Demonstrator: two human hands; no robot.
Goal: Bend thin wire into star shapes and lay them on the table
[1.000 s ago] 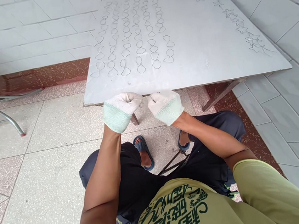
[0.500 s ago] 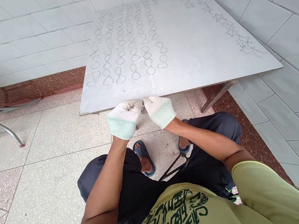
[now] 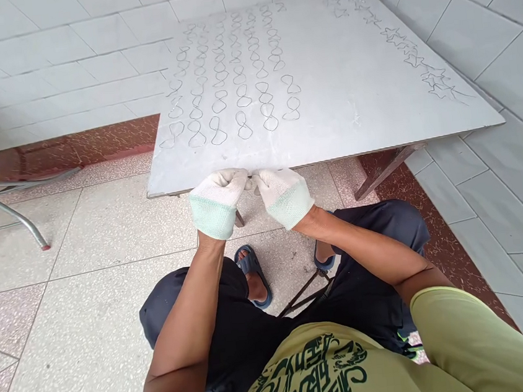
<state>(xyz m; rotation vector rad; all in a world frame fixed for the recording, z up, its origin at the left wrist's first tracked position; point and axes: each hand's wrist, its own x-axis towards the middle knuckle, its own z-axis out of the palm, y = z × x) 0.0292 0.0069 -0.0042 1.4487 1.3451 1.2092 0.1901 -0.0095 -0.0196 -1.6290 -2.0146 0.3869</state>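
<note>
My left hand (image 3: 220, 195) and my right hand (image 3: 283, 192) wear white knit gloves with pale green cuffs. They meet just over the near edge of the white tabletop (image 3: 325, 89), fingertips close together. Both are closed in a pinch on a thin wire (image 3: 253, 173), of which only a tiny dark bit shows; the fingers hide the rest. Beyond my hands lie rows of figure-eight wire shapes (image 3: 244, 125) on the left half of the table. Star-shaped wire pieces (image 3: 439, 82) form a line along its right side.
Tiled walls (image 3: 482, 29) border the table at the back and right. A table leg (image 3: 383, 172) slants down at right. A metal-legged stool (image 3: 8, 213) stands on the floor at far left. My knees and sandals (image 3: 255, 278) are below the table edge.
The view has shifted slightly, so the table sits a little farther right. My right hand has turned a little and its fingertips have drawn slightly away from the left ones.
</note>
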